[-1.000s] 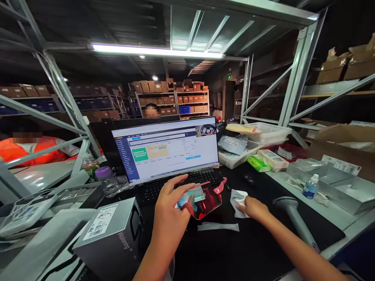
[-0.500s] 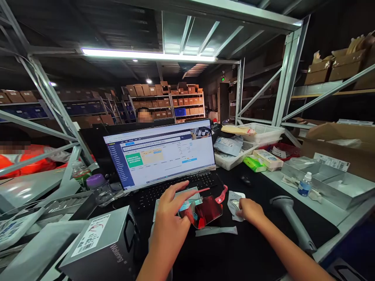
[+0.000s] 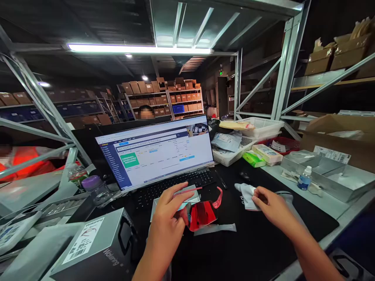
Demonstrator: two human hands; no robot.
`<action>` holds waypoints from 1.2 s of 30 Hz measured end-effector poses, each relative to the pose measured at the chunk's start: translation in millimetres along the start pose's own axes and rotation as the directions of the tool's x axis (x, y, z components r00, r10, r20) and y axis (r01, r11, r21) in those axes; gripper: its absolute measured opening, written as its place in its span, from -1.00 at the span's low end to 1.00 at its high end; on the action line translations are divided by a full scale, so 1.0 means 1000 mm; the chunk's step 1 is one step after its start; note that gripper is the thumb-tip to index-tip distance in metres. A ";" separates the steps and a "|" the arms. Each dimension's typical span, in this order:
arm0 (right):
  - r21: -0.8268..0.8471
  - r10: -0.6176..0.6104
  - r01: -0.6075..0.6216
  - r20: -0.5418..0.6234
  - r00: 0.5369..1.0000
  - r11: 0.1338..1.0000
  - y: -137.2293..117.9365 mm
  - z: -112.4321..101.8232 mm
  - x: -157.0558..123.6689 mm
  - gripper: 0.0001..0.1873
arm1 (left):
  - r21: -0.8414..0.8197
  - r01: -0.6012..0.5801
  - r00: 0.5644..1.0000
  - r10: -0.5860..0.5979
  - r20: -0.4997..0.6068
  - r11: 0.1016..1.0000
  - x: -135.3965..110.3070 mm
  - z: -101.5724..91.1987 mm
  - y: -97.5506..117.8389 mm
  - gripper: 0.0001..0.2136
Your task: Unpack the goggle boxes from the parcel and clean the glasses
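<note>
My left hand [image 3: 168, 212] is closed on a pair of red-lensed glasses [image 3: 203, 212] with pink arms, held just above the black desk mat [image 3: 249, 242] in front of the keyboard [image 3: 172, 187]. A clear packet [image 3: 178, 199] lies under the fingers. My right hand [image 3: 271, 207] pinches a small white cloth [image 3: 247, 193] and holds it lifted to the right of the glasses. A clear strip of wrapping [image 3: 215, 229] lies on the mat below the glasses.
A lit monitor [image 3: 155, 154] stands behind the keyboard. A grey boxed item [image 3: 93, 246] sits at lower left, bottles [image 3: 98, 189] beside it. White baskets [image 3: 249, 134] of packets, green and white cartons [image 3: 262, 156], a metal tray [image 3: 331, 175] and a small bottle [image 3: 304, 177] stand right. Two people sit beyond the shelving.
My right hand has lifted the white cloth off the mat and carried it up and rightward. My left hand has kept hold of the glasses, drawing them slightly nearer.
</note>
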State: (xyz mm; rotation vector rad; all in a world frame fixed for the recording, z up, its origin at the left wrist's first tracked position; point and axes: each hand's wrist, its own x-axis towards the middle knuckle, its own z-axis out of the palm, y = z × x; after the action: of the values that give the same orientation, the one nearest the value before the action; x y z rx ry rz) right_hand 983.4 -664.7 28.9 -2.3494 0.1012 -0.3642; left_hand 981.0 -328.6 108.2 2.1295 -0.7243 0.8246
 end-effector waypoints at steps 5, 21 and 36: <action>0.276 -0.104 0.119 -0.067 0.992 0.954 -0.027 -0.013 -0.020 -0.78 | 0.029 -0.030 0.997 0.028 0.075 0.999 -0.001 0.006 0.002 -0.54; 0.566 -0.313 0.143 0.215 0.925 0.812 -0.117 0.044 -0.052 -0.52 | 0.182 -0.194 0.969 0.158 0.191 0.964 -0.007 0.022 0.009 -0.62; 0.987 0.021 0.052 -0.056 0.998 0.154 -0.112 0.042 -0.021 -0.44 | 0.327 -0.220 0.975 0.214 0.056 0.919 -0.027 0.034 0.025 -0.91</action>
State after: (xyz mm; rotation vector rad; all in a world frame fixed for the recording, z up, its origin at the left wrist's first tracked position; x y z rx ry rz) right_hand 971.8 -551.6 72.7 -0.9401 -0.1278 -0.3407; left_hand 957.5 -363.6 80.7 2.3847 -0.8961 1.1124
